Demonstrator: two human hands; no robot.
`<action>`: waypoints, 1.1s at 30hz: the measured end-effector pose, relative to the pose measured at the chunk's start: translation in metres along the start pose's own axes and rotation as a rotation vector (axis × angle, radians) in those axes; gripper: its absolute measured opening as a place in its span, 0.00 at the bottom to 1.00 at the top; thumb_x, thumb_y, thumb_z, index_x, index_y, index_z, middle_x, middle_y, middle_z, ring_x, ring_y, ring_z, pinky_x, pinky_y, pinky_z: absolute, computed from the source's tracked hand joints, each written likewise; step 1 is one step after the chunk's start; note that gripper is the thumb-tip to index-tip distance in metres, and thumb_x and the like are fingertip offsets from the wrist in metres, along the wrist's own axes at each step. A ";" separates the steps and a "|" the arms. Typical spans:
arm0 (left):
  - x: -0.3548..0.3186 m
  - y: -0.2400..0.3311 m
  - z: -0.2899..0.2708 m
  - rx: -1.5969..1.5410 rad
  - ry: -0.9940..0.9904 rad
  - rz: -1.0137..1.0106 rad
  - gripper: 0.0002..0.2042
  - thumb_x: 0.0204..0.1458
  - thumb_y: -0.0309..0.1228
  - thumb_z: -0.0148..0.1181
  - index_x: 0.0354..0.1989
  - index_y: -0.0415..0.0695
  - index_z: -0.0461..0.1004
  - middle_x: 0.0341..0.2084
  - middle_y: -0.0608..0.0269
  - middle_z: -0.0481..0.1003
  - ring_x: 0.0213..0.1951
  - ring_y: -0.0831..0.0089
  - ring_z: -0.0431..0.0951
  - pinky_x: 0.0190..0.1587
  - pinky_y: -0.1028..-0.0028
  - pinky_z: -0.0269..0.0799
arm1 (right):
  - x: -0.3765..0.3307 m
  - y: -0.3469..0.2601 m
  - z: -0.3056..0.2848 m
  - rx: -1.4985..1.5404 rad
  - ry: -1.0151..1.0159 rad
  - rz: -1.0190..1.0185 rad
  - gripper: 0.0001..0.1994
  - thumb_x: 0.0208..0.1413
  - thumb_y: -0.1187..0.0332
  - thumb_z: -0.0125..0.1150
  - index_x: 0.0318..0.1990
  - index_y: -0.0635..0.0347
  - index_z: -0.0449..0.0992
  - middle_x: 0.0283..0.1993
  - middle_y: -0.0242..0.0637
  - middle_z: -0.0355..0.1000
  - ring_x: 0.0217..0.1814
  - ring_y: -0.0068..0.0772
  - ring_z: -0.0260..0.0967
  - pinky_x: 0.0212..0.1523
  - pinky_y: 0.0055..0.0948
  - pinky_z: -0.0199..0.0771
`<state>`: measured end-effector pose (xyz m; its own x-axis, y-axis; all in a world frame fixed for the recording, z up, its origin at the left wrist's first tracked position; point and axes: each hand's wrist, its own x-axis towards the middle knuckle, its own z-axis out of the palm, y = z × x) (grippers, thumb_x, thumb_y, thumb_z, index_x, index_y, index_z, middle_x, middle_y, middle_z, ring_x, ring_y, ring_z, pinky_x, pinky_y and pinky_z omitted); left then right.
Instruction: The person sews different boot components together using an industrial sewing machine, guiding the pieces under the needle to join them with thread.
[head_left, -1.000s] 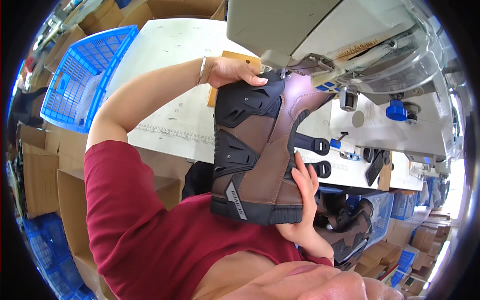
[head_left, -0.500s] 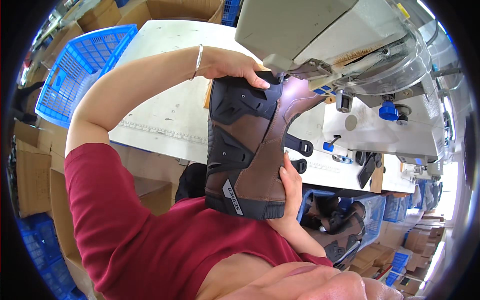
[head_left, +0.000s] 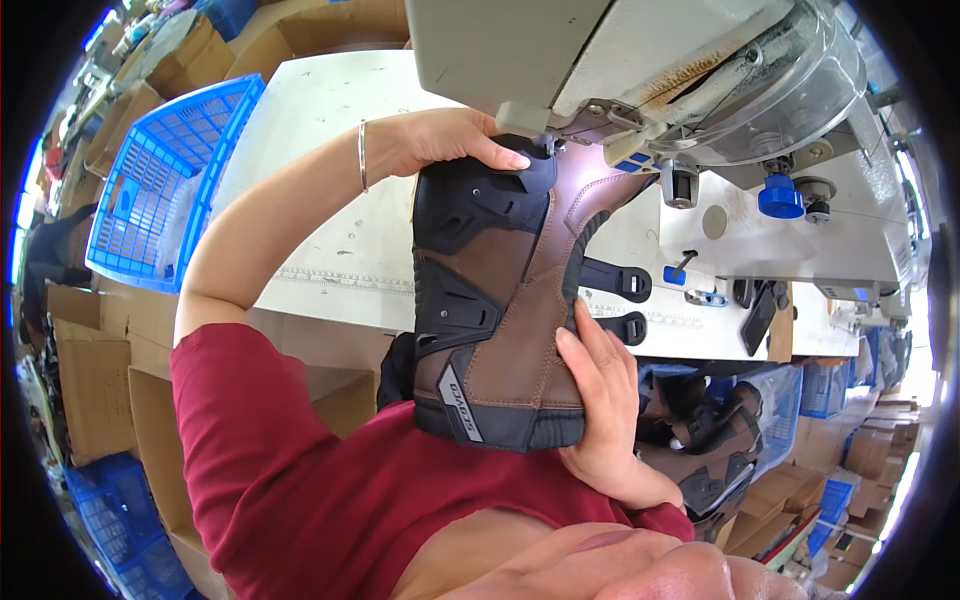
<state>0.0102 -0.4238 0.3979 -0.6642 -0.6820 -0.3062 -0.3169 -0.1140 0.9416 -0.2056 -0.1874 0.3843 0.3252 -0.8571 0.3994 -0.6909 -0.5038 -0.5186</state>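
Got the boot upper point(head_left: 500, 300) up under the sewing machine point(head_left: 640, 90), left hand point(head_left: 440, 145) gripping its top, right hand point(head_left: 605, 400) wrapped round the bottom. Looks like stitching's barely underway, though I can't see the seam itself.

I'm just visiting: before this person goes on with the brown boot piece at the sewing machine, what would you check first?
1. Left hand grips the top of the boot upper: ok.
2. Right hand supports its lower edge: ok.
3. Upper's top end lies under the sewing machine head: ok.
4. Fingers clear of the needle: cannot tell, the needle is hidden.
5. Black straps hang free to the right, away from the head: ok.
6. Seam lined up: cannot tell.
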 end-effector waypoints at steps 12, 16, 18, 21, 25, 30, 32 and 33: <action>0.001 0.013 -0.002 0.134 0.096 0.004 0.28 0.39 0.38 0.74 0.50 0.42 0.74 0.46 0.66 0.75 0.48 0.74 0.70 0.54 0.75 0.62 | -0.010 0.013 0.032 0.123 0.013 0.031 0.40 0.31 0.82 0.64 0.60 0.52 0.66 0.69 0.55 0.52 0.63 0.58 0.59 0.48 0.40 0.74; 0.003 0.007 -0.004 0.134 0.135 0.006 0.26 0.39 0.38 0.73 0.48 0.43 0.75 0.43 0.66 0.76 0.46 0.75 0.71 0.52 0.77 0.64 | -0.011 0.015 0.037 0.230 0.058 0.029 0.35 0.37 0.79 0.66 0.59 0.54 0.66 0.68 0.58 0.51 0.68 0.63 0.52 0.59 0.44 0.65; 0.006 0.005 -0.005 0.138 0.147 -0.007 0.26 0.39 0.39 0.74 0.48 0.43 0.76 0.42 0.66 0.76 0.45 0.75 0.72 0.52 0.77 0.64 | -0.012 0.016 0.040 0.275 0.074 0.043 0.34 0.39 0.78 0.66 0.59 0.55 0.66 0.68 0.59 0.51 0.68 0.63 0.52 0.61 0.44 0.63; 0.007 0.004 -0.005 0.127 0.165 -0.056 0.25 0.39 0.39 0.74 0.47 0.43 0.76 0.42 0.66 0.77 0.44 0.75 0.72 0.51 0.77 0.65 | -0.010 0.016 0.040 0.304 0.084 0.047 0.32 0.41 0.77 0.67 0.58 0.57 0.67 0.67 0.62 0.51 0.68 0.63 0.53 0.62 0.44 0.62; 0.012 0.001 -0.012 0.130 0.132 -0.030 0.27 0.38 0.41 0.74 0.48 0.42 0.75 0.43 0.61 0.76 0.47 0.73 0.73 0.53 0.76 0.64 | -0.005 0.016 0.040 0.314 0.100 0.045 0.31 0.41 0.76 0.67 0.58 0.59 0.67 0.67 0.64 0.50 0.67 0.64 0.54 0.62 0.45 0.61; 0.013 0.002 -0.016 0.153 0.150 0.000 0.27 0.38 0.43 0.74 0.47 0.44 0.75 0.42 0.61 0.76 0.47 0.72 0.73 0.53 0.75 0.65 | 0.005 0.013 0.041 0.327 0.126 0.039 0.31 0.42 0.76 0.67 0.58 0.60 0.66 0.67 0.65 0.50 0.67 0.65 0.54 0.63 0.45 0.60; 0.015 -0.006 -0.021 0.168 0.139 0.087 0.26 0.39 0.42 0.74 0.47 0.45 0.76 0.42 0.63 0.76 0.46 0.72 0.73 0.53 0.75 0.65 | 0.006 0.012 0.042 0.337 0.120 0.037 0.31 0.42 0.76 0.67 0.59 0.60 0.66 0.67 0.65 0.50 0.67 0.65 0.54 0.63 0.45 0.60; 0.017 -0.006 -0.020 0.164 0.140 0.089 0.26 0.39 0.42 0.74 0.47 0.45 0.76 0.42 0.63 0.76 0.46 0.72 0.73 0.53 0.75 0.65 | 0.006 0.012 0.042 0.331 0.122 0.044 0.31 0.42 0.76 0.67 0.59 0.60 0.66 0.67 0.65 0.50 0.67 0.65 0.54 0.63 0.45 0.59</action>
<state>0.0142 -0.4487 0.3901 -0.5979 -0.7787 -0.1900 -0.3746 0.0619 0.9251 -0.1844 -0.2026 0.3484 0.2068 -0.8696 0.4485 -0.4493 -0.4916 -0.7460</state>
